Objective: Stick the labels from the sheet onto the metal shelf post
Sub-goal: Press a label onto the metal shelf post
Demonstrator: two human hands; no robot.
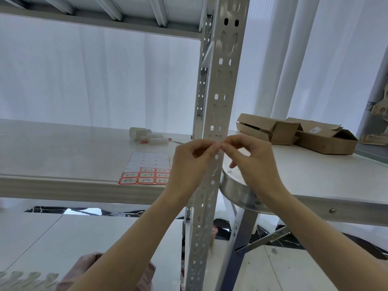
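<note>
The perforated grey metal shelf post (218, 85) rises through the middle of the view. My left hand (193, 162) and my right hand (249, 158) meet in front of it at shelf height, fingertips pinched together on something very small, probably a label; the fingers hide it. The label sheet (147, 169) lies on the shelf just left of my left hand. Its upper rows are bare backing, and its lower rows hold red-bordered labels with handwriting.
White marker pens with orange tips and a paper roll (151, 137) lie behind the sheet. Open cardboard boxes (294, 133) sit on a white table (336, 185) right of the post. An upper shelf (100, 19) spans overhead.
</note>
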